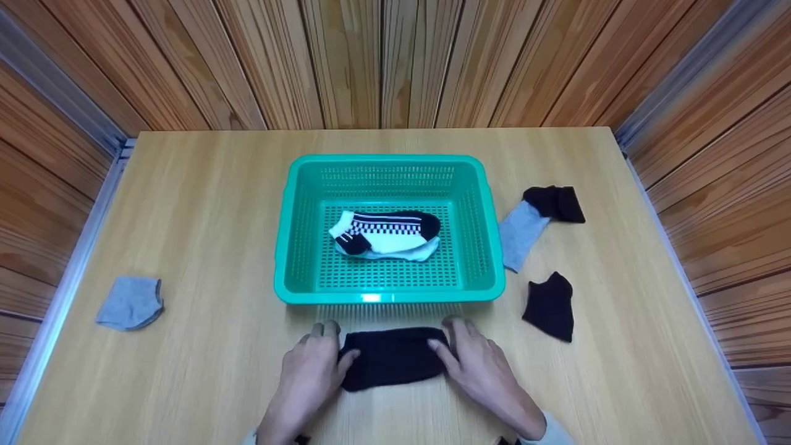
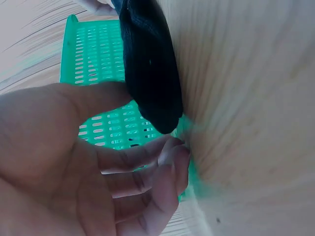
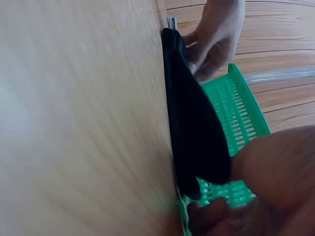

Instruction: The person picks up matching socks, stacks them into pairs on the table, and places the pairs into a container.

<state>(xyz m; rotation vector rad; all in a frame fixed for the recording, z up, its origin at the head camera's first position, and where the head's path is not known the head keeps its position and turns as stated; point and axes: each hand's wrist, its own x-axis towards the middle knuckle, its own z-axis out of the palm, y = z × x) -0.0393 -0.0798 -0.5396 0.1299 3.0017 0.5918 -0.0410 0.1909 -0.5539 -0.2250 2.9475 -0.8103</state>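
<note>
A black sock (image 1: 393,358) lies flat across the table in front of the green basket, between both hands. My left hand (image 1: 312,364) is at its left end. The left thumb (image 2: 106,97) touches the sock, while the bent fingers (image 2: 172,167) rest just past its end. At the opposite end is my right hand (image 1: 485,368), its thumb (image 1: 444,353) laid on top of the sock. The right fingertips (image 3: 206,211) sit by the end, where two layers of the black fabric part. Neither hand pinches the fabric.
The green basket (image 1: 389,298) holds a black-and-white patterned sock (image 1: 389,232) over a pale one. Right of it lie a grey sock (image 1: 521,233), a black sock (image 1: 554,204) overlapping it, and another black sock (image 1: 550,307). A folded grey sock (image 1: 130,303) is far left. Wooden walls surround the table.
</note>
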